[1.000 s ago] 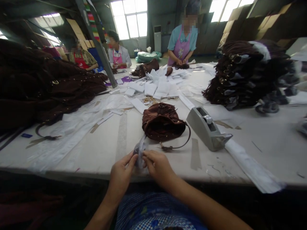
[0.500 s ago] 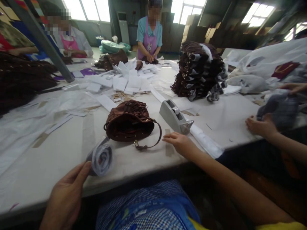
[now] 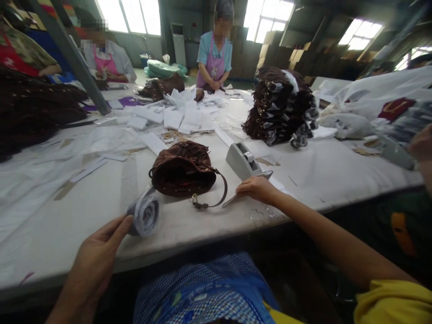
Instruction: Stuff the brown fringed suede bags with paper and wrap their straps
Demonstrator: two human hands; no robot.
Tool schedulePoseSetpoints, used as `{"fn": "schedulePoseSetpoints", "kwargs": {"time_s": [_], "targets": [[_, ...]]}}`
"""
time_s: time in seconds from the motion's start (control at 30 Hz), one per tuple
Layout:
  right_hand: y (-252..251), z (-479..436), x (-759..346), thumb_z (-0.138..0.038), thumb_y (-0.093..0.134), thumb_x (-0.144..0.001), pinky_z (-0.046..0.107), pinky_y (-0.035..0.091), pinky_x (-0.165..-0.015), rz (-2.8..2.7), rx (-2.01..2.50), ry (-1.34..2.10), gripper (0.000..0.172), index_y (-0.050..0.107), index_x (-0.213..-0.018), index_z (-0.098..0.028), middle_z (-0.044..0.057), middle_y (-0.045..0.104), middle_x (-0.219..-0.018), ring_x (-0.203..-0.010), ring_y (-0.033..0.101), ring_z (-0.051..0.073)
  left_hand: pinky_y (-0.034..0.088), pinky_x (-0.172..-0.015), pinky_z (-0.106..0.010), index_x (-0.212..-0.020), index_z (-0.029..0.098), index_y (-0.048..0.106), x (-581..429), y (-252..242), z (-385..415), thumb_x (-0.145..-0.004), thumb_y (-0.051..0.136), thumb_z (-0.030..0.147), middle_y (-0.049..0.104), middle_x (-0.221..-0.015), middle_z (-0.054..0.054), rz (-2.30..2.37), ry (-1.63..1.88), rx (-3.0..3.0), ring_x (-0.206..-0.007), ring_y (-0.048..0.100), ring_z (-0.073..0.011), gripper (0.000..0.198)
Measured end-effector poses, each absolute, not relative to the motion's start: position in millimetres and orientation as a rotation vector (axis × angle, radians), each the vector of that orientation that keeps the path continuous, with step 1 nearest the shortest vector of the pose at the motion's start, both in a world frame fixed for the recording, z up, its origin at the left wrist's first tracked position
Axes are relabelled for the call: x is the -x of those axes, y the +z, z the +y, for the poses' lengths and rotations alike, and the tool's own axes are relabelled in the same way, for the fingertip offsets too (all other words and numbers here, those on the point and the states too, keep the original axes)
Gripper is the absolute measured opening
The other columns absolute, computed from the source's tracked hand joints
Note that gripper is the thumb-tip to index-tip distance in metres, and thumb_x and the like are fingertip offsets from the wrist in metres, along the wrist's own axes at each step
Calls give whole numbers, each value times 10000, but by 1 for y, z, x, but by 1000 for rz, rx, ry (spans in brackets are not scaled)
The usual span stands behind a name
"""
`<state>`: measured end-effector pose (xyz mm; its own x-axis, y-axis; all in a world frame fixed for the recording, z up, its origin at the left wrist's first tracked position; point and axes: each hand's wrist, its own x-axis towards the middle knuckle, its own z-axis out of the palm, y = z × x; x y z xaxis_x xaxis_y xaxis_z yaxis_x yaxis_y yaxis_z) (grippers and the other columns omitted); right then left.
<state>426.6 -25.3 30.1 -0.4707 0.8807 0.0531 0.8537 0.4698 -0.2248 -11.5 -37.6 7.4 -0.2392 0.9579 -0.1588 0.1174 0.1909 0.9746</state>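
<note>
My left hand (image 3: 101,247) pinches a rolled-up bundle (image 3: 146,216) wrapped in clear plastic, grey-blue inside, at the table's front edge. Close by lies a brown fringed drawstring bag (image 3: 182,173), its dark mouth facing me and its buckled strap (image 3: 221,191) curving out to the right. The fingers of my right hand (image 3: 258,189) are closed on a thin greyish-brown strip (image 3: 230,200), whose free end points toward the strap. Just behind that hand stands a grey tape dispenser (image 3: 241,162), its front end partly covered.
A tall stack of brown fringed bags (image 3: 280,105) stands behind the dispenser. White paper pieces (image 3: 189,114) lie heaped mid-table. A slanted metal post (image 3: 79,58) rises at left. Co-workers stand across the table; another person's hand (image 3: 423,144) shows at far right.
My right hand has closed on the thin strip and shifted slightly right and up. The brown patch on the table there is gone. The co-worker's hands at right have moved away.
</note>
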Motion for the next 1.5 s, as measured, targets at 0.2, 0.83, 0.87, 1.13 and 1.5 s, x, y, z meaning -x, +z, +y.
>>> {"fn": "schedulePoseSetpoints", "kwargs": {"time_s": [0.2, 0.83, 0.87, 1.13, 1.5], "targets": [[43, -34, -413, -231, 555, -950, 335, 509, -928, -2300, 1455, 168, 220, 741, -1059, -274, 46, 632, -1304, -1075, 661, 219, 339, -1149, -436, -1021, 193, 755, 7, 11, -38, -659, 799, 514, 754, -1059, -39, 1511, 1160, -997, -1148, 623, -279, 486], [27, -14, -208, -281, 654, -809, 183, 395, -452, -1884, 1209, 1260, 126, 664, -788, -157, -6, 648, -585, -493, 582, 115, 474, -1015, -385, -1113, 140, 725, -3, 18, -54, -757, 736, 486, 724, -1142, -101, 1469, 1227, -1193, -1102, 654, -277, 496], [27, -13, -207, -258, 661, -794, 180, 380, -443, -1896, 1237, 1229, 103, 664, -768, -158, -9, 644, -577, -482, 568, 109, 467, -1024, -392, -1104, 139, 728, -1, 17, -54, -748, 742, 485, 724, -1141, -102, 1511, 1240, -1197, -1103, 654, -279, 497], [21, -13, -198, -311, 671, -806, 186, 409, -502, -1804, 1142, 1269, 160, 696, -807, -153, -10, 649, -608, -535, 576, 111, 481, -1010, -379, -1074, 154, 740, -3, 18, -49, -751, 735, 468, 734, -1115, -93, 1577, 1222, -1349, -1101, 661, -278, 451], [3, 5, -184, -277, 714, -716, 185, 346, -460, -1749, 1194, 1320, 152, 683, -725, -128, -6, 634, -589, -516, 533, 104, 469, -1030, -388, -1047, 178, 754, -1, 19, -50, -752, 728, 472, 742, -1096, -76, 1676, 1193, -1419, -1115, 654, -287, 417]]}}
